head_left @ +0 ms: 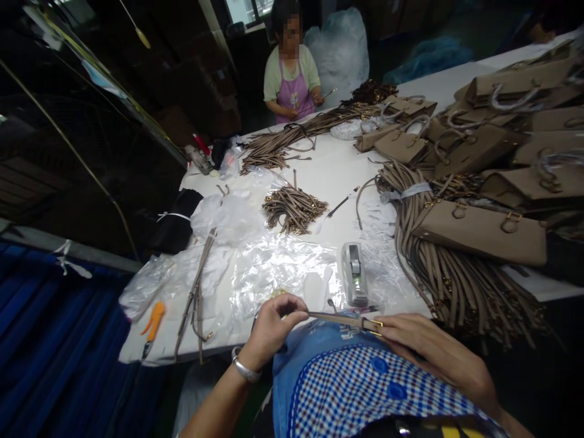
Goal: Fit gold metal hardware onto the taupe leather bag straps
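A taupe strap (340, 318) with a gold buckle stretches between my two hands, just over the table's front edge. My left hand (277, 325) pinches its left end between thumb and fingers. On the right, my right hand (424, 344) holds the buckle end, fingers pressed together. Beyond the strap stands a tape dispenser (354, 275) on the table, with clear plastic sheets (283, 261) to its left. Farther back is a small pile of short straps with gold hardware (294, 208).
Taupe handbags (483, 231) and a tied bundle of straps (438, 274) crowd the right side. An orange-handled tool (154, 325) and loose straps (196, 292) lie at left. Across the white table (331, 158), a person in a pink apron (294, 91) works beside more straps.
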{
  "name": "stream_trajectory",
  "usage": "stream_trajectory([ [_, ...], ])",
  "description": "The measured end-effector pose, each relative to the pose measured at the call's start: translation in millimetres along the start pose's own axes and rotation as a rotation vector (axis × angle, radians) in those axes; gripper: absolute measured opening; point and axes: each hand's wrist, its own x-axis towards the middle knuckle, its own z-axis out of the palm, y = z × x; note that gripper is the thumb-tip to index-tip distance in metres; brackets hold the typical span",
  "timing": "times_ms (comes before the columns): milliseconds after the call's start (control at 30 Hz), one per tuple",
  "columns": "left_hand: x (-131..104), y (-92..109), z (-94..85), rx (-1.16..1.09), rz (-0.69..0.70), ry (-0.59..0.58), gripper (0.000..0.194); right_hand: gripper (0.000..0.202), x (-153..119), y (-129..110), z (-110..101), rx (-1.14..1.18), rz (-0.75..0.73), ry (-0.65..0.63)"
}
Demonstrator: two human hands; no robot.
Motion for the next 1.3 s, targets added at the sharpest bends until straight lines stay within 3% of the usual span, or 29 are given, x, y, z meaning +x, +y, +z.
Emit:
stream_trajectory([
  [100,2,3,-9.0,-0.091,0.019,0.01,0.011,0.024,2,4,3,0.014,0.083,0.008],
  [167,6,5,-10.6,-0.193,0.016,0.05,0.014,0.019,3,8,6,0.038,0.252,-0.018],
  [267,15,10,-8.1,-0.311,0.048,0.115,0.017,0.028,8,12,10,0.195,0.494,-0.124],
  [400,27,22,2.3,-0.381,0.115,0.071,0.014,0.046,23,8,12,0.362,0.479,-0.338],
  [467,31,28,8.9,-0.401,0.136,0.02,0.016,0.039,34,5,12,0.344,0.454,-0.387],
  [533,33,28,15.0,-0.433,0.151,0.023,0.022,0.029,44,2,12,0.33,0.512,-0.368],
  [633,30,13,24.2,-0.494,0.081,0.088,0.025,0.032,53,1,15,0.458,0.691,-0.194],
  [667,29,5,28.0,-0.516,0.022,0.046,0.031,0.033,54,2,17,0.525,0.729,-0.123],
  [733,27,-10,36.8,-0.56,-0.113,-0.158,0.047,0.033,53,5,21,0.633,0.761,-0.023],
  [800,29,-19,45.6,-0.654,-0.225,-0.371,0.058,0.032,49,10,25,0.677,0.771,0.017],
  [833,32,-21,48.7,-0.736,-0.265,-0.417,0.061,0.031,46,12,26,0.681,0.775,0.031],
  [900,42,-19,50.8,-0.959,-0.299,-0.375,0.058,0.031,39,16,27,0.666,0.784,0.03],
  [967,57,-13,47.1,-1.172,-0.282,-0.259,0.049,0.033,32,18,26,0.648,0.809,-0.029],
  [1067,81,-10,36.6,-1.359,-0.266,-0.016,0.031,0.041,25,16,25,0.611,0.898,-0.114],
  [1167,85,-23,29.5,-1.443,-0.303,0.233,0.021,0.049,22,12,28,0.571,0.954,-0.075],
  [1233,71,-39,29.6,-1.429,-0.324,0.226,0.033,0.052,23,10,29,0.523,0.963,-0.038],
  [1300,50,-54,33.0,-1.285,-0.379,0.033,0.048,0.053,25,10,29,0.456,0.967,-0.04],
])
